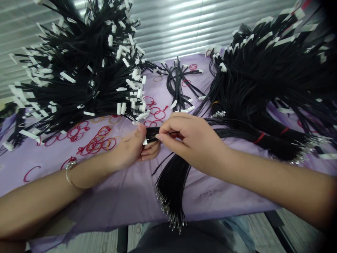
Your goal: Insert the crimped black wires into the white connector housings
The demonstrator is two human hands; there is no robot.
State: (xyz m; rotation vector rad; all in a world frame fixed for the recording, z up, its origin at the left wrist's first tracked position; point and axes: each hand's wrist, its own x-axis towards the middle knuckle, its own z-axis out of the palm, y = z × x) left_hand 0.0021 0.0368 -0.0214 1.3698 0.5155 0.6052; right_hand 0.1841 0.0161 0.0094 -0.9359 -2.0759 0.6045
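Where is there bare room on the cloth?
The cloth is bare at the near edge, below the left hand and either side of the hanging wire bundle. The connector pile, right wire heap and red bands crowd the rest.

The left hand (pixel 131 149) closes over the wire bundle (pixel 152 135), covering most of a white connector (pixel 145 141). The right hand (pixel 189 140) hides where its pinched single wire (pixel 170 133) runs. The top edge cuts the left harness heap (pixel 79 77) (the right harness heap (pixel 276 77) too). The metal terminals (pixel 171 214) are too small to tell apart.
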